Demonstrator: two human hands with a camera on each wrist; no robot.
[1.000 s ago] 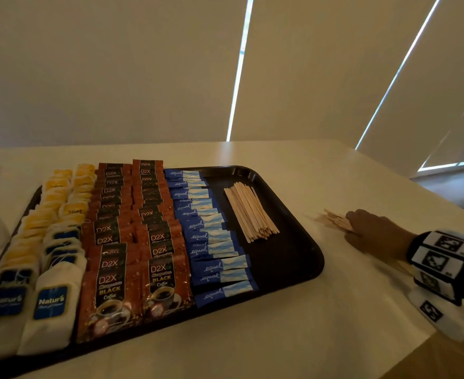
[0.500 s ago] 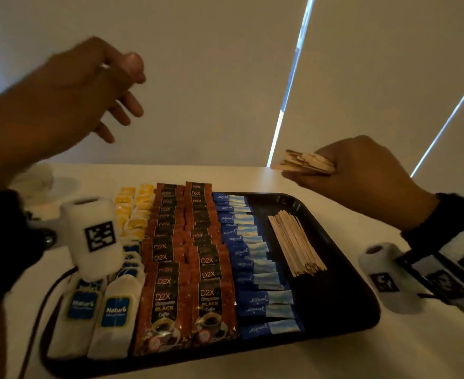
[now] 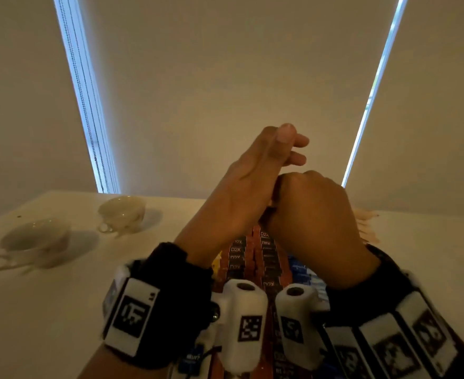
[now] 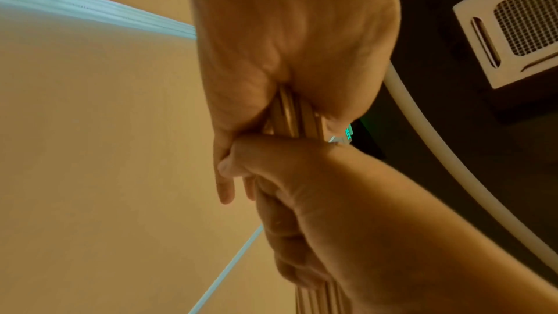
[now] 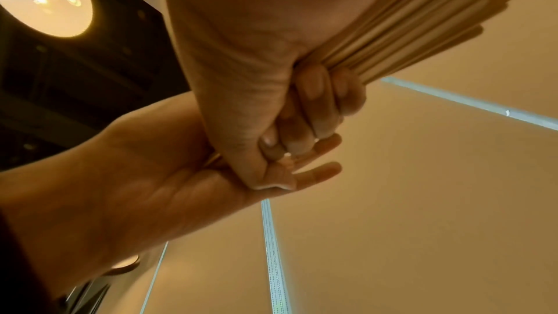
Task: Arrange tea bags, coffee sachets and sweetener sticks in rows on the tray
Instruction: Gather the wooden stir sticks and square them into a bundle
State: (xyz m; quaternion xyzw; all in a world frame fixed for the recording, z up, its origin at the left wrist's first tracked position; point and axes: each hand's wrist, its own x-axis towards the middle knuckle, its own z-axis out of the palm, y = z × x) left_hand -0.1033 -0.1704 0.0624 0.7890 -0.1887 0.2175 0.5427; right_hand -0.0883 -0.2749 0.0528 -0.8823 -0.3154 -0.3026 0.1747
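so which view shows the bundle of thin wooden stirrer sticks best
The right wrist view: the bundle of thin wooden stirrer sticks fans out from the gripping right hand. The left wrist view shows only a short stretch between both hands. In the head view, only tips peek out.

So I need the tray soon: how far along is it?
Nearly done, it seems. Coffee sachets and blue sweetener sticks lie in rows. The right hand grips a bundle of wooden stirrers, squared against the left hand; these remain unplaced.
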